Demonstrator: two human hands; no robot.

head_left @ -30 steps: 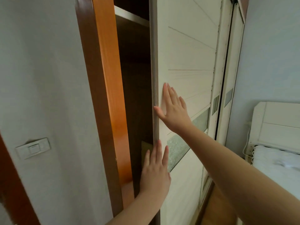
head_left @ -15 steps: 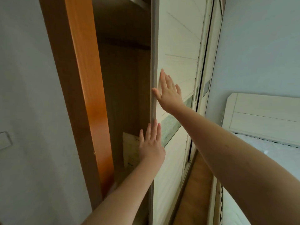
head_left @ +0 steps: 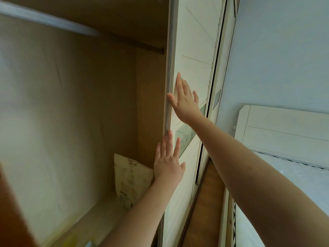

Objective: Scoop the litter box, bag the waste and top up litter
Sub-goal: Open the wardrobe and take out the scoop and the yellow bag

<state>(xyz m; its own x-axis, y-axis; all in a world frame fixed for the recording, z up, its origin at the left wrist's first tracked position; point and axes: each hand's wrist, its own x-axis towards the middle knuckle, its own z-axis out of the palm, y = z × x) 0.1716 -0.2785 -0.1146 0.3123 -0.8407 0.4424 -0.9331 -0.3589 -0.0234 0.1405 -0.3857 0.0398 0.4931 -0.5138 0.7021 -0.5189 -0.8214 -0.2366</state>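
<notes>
Both palms lie flat on a white sliding wardrobe door (head_left: 194,50). My right hand (head_left: 185,100) presses high on the panel, thumb at the door's grey edge, fingers spread. My left hand (head_left: 168,161) lies lower, fingers up along the same edge. Neither hand holds anything. Inside the wardrobe a pale paper bag (head_left: 131,179) with dark print stands on the shelf (head_left: 85,223), just left of my left hand. No litter box or scoop is in view.
The wardrobe interior (head_left: 71,104) is brown board with a hanging rail (head_left: 53,20) across the top. A second sliding door (head_left: 219,72) sits behind the first. A white bed headboard (head_left: 284,129) and mattress (head_left: 284,193) stand at the right, below a pale wall.
The door has slid right under both hands, widening the opening. The view has swung right and into the wardrobe, so the orange frame left the picture and the paper bag shows fully.
</notes>
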